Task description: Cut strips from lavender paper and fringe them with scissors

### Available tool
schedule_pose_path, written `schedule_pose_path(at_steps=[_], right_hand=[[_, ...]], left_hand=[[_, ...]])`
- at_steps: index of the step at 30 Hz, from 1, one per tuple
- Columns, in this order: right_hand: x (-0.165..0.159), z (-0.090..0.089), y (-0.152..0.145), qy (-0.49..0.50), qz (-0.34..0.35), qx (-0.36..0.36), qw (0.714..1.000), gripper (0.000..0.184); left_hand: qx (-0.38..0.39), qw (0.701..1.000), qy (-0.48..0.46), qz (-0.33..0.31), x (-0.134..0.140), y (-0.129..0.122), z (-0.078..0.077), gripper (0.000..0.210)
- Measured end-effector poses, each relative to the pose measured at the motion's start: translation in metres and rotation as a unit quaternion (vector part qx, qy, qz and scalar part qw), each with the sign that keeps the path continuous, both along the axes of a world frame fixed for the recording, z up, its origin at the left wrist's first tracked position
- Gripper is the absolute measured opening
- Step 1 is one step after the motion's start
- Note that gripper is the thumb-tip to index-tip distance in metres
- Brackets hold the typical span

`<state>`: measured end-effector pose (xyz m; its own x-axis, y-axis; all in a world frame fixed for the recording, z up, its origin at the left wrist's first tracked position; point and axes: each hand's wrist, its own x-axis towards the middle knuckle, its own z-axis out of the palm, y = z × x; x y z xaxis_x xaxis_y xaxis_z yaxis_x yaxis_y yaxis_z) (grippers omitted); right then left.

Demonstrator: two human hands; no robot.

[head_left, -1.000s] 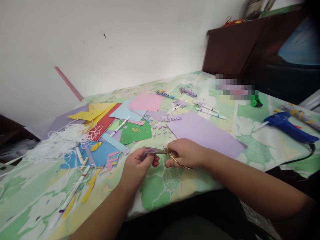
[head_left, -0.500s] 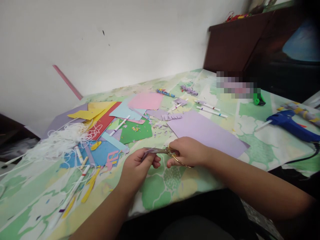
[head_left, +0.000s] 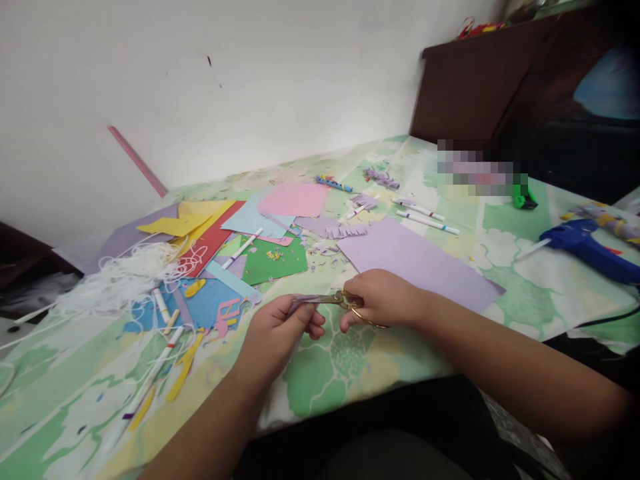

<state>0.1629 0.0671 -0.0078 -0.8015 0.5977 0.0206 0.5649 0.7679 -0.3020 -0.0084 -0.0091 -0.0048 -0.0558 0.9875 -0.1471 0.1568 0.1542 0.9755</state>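
My right hand grips the gold-handled scissors, with fingers through the loops. The blades point left and reach the fingers of my left hand. Pinched in that hand is a small strip of purple paper, mostly hidden by the thumb and fingers. The blades look nearly closed at the strip, over the near edge of the table. A large sheet of lilac paper lies just beyond my right hand. A green sheet with tiny scraps on it lies beyond the left one.
White string lies tangled on the left, near yellow paper and markers. A blue glue gun rests at the right with its cord. Fringed purple paper and a wrapped blue stick lie farther back, before the wall.
The scissor blades have closed further on the purple strip. Both hands stay in nearly the same place, and the whole view has shifted slightly.
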Motion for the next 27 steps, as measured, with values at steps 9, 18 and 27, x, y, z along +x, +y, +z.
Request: schedule_pose_path(at_steps=[9, 18, 27], right_hand=[[-0.0004, -0.0014, 0.0029, -0.019, -0.014, 0.003, 1.0, 0.053], [0.0012, 0.0006, 0.0, -0.009, -0.017, -0.005, 1.0, 0.051], [-0.0005, -0.0017, 0.0002, -0.029, -0.021, -0.043, 0.998, 0.053]], left_hand=[[-0.007, 0.999, -0.04, 0.011, 0.0001, -0.0003, -0.0004, 0.017], [0.026, 0.997, -0.054, 0.054, -0.0016, 0.0024, -0.0046, 0.015], [0.05, 0.993, -0.065, 0.09, 0.0008, 0.0035, -0.0075, 0.018]])
